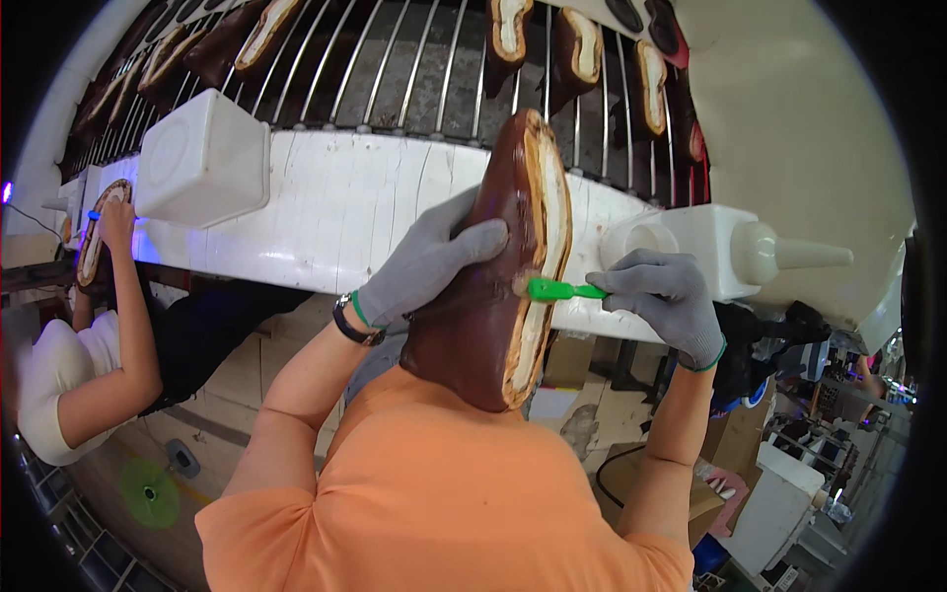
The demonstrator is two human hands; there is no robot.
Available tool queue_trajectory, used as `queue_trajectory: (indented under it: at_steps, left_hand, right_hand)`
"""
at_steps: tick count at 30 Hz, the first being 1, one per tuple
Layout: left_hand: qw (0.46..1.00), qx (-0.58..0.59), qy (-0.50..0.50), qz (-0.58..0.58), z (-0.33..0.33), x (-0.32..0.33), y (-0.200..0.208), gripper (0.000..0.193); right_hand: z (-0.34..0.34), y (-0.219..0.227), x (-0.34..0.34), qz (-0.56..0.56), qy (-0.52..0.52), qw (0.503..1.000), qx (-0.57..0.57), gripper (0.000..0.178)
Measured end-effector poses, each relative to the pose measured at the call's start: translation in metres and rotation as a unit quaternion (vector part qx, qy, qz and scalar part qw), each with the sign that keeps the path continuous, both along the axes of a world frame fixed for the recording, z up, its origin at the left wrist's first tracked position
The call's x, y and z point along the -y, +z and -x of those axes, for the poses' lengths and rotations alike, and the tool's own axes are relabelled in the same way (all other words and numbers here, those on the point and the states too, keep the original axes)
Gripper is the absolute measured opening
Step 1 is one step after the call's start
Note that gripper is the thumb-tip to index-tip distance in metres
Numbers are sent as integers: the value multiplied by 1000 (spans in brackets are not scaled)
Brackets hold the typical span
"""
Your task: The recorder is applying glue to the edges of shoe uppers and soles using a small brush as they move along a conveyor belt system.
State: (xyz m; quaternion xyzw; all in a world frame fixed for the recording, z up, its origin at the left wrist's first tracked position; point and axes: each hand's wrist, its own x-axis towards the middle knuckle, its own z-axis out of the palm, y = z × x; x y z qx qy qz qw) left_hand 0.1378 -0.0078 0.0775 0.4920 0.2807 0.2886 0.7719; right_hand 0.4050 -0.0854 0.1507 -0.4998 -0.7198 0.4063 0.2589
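My left hand, in a grey glove, grips a brown shoe upper on its last, sole side turned to the right and showing a pale insole. My right hand, also gloved in grey, holds a green brush by its handle. The bristle end touches the rim of the shoe's sole side about halfway down. Both hands are raised in front of a white ledge.
A square white tub and a white nozzle bottle sit on the ledge. Behind it, a metal-rod rack carries several brown shoes. At the left another person holds a shoe and a blue brush. Boxes and clutter lie at the lower right.
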Motion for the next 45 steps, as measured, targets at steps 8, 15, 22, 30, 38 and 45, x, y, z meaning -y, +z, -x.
queue_trajectory:
  at_steps: [8, 15, 22, 30, 38, 45]
  left_hand:
    - [999, -5, 37, 14, 1, 1, -7, 67]
    - [999, -14, 39, 25, -2, -1, -8, 61]
    - [998, -19, 19, 53, -5, -4, -13, 56]
    - [980, -45, -47, 189, -11, -1, -24, 60]
    - [938, 17, -136, 318, -28, 13, -46, 52]
    - [962, 76, -203, 166, -30, 35, -40, 51]
  right_hand:
    - [14, 2, 20, 68, 31, 995, -71, 29]
    - [9, -1, 10, 55, -48, 997, -37, 31]
    - [5, 3, 12, 66, 45, 996, -34, 32]
    - [0, 6, -1, 100, 102, 988, -53, 31]
    - [2, 4, -19, 109, 146, 981, -73, 32]
    - [7, 6, -34, 127, 144, 978, -84, 30]
